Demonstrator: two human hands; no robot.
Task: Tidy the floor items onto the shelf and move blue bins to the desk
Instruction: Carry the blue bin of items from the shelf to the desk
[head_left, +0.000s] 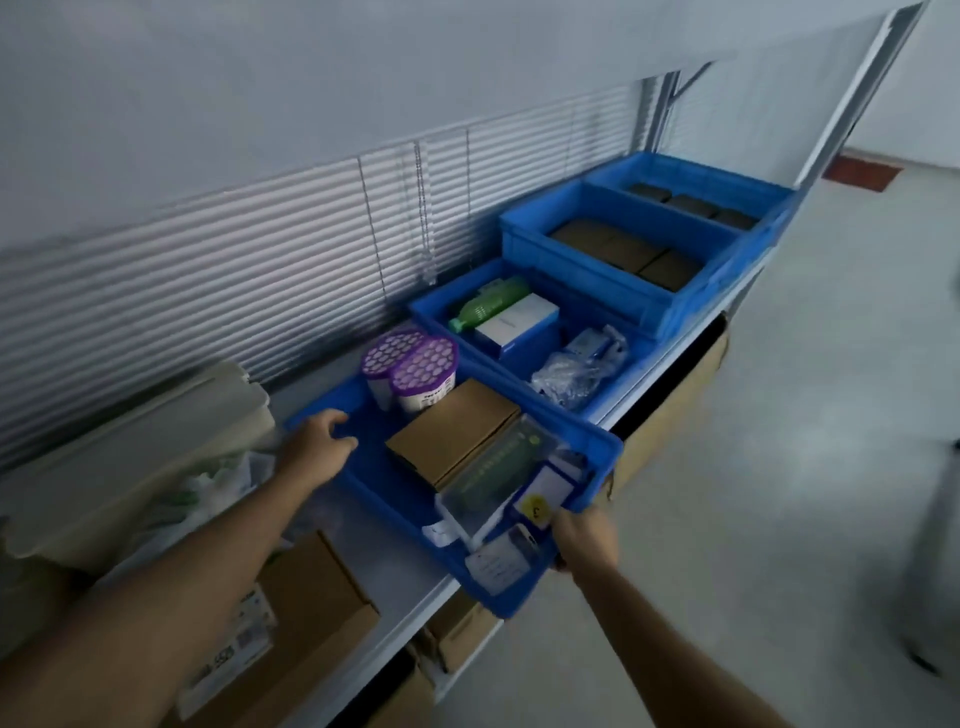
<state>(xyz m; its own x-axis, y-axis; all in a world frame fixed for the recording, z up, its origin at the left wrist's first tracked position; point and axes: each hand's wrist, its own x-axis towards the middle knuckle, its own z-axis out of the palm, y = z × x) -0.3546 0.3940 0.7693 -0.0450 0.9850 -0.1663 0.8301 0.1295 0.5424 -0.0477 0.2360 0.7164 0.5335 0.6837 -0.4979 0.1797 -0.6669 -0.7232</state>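
Observation:
The nearest blue bin (382, 486) sits on the grey shelf (374, 561), its front corner hanging past the shelf edge. It holds two purple-lidded tubs (410, 364), a brown carton (457, 431), a clear case and small packets. My left hand (317, 441) grips the bin's left rim. My right hand (584, 535) grips the rim at its right front corner. Three more blue bins stand in a row further along: one (431, 306) with a green bottle and a white box, and two (524, 228) (769, 189) with dark flat boxes.
A cream lidded container (135, 457) stands left of the near bin. A cardboard box (311, 608) lies on the shelf under my left arm. More cartons (670, 405) fill the space below the shelf. Window blinds (208, 270) back the shelf; pale floor (779, 467) spreads right.

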